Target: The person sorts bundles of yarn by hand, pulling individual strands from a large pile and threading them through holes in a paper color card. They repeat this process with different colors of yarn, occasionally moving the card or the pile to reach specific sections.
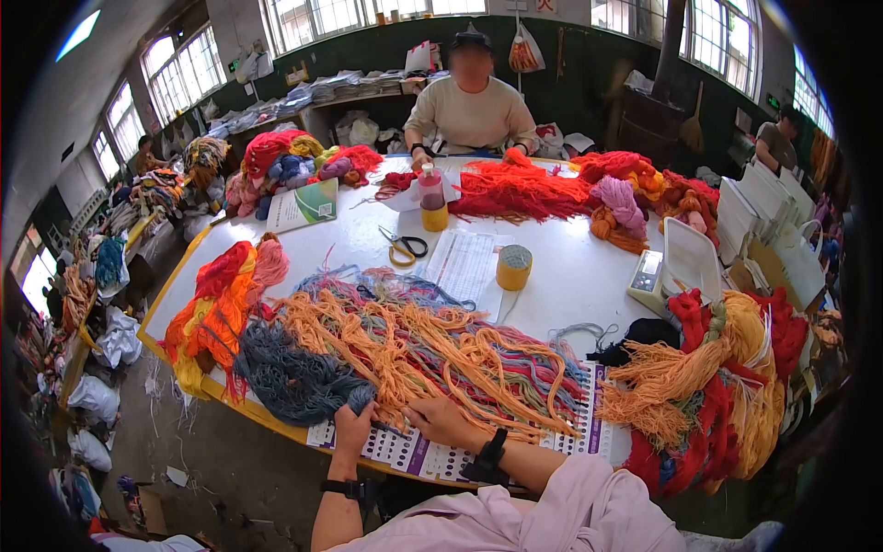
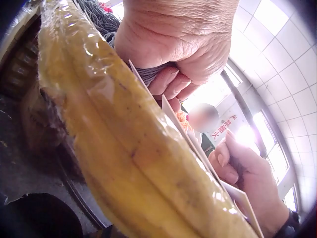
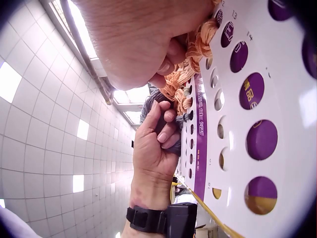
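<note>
A thick hank of dark grey-blue yarn [image 1: 299,368] lies at the table's near left edge. My left hand [image 1: 353,428] grips its end, thumb and fingers curled round it. Close by on the right, my right hand [image 1: 440,421] has its fingers curled in a pinch, and a thin dark strand of that yarn spans the gap between both hands. Peach-orange yarn [image 1: 395,345] spreads over a multicoloured heap behind them. Under the hands lies a white and purple card with punched holes [image 3: 220,126]; small tufts of yarn sit in some holes.
Scissors [image 1: 403,247], printed sheets [image 1: 460,267] and a yellow-wrapped spool [image 1: 513,268] lie beyond the heap. Bright hanks [image 1: 216,308] flank the left side, more yarn [image 1: 708,386] the right, beside a scale [image 1: 647,276]. A person [image 1: 471,115] sits opposite. Yellow edging [image 2: 133,144] trims the table.
</note>
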### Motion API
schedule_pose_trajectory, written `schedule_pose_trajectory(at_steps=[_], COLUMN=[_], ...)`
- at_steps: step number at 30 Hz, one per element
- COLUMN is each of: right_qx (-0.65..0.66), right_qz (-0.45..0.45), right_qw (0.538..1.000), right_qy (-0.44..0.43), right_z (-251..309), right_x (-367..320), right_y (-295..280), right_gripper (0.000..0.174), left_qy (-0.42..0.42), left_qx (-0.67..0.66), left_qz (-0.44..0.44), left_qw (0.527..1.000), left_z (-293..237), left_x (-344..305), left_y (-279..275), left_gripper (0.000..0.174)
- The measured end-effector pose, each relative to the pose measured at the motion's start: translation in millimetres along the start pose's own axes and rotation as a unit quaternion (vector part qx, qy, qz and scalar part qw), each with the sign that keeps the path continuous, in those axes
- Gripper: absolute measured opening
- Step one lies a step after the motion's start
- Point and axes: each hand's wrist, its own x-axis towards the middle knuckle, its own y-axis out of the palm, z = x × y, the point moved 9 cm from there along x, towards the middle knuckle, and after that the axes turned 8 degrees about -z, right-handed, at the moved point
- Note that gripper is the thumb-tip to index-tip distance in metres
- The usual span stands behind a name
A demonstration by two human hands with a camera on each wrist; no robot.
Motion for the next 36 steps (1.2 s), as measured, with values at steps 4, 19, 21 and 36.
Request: schedule_pose_trajectory(at_steps=[4, 19, 21, 36], right_qx=[-0.003, -0.003, -0.001, -0.010], right_qz=[-0.008, -0.002, 0.001, -0.002], right_qw=[1.000, 1.000, 1.000, 1.000], right_qy=[-0.011, -0.012, -0.011, -0.007], right_z=[1.7, 3.7, 3.7, 5.1], right_x=[0.2, -0.3, 0.4, 0.5], right_y=[-1.2, -0.8, -0.5, -1.4], right_gripper=[0.026, 0.025, 0.025, 0.024], left_qy=[0.003, -0.020, -0.021, -0.017], left_qx=[0.001, 0.000, 0.010, -0.003], left_qz=[-0.002, -0.001, -0.002, -0.002], left_qw=[1.000, 1.000, 1.000, 1.000], left_z=[1.1, -5.8, -8.3, -3.3], left_x=[0.6, -2.9, -2.9, -1.4], left_y=[-0.1, 0.1, -0.8, -0.9], left_gripper=[0.013, 0.014, 0.016, 0.014])
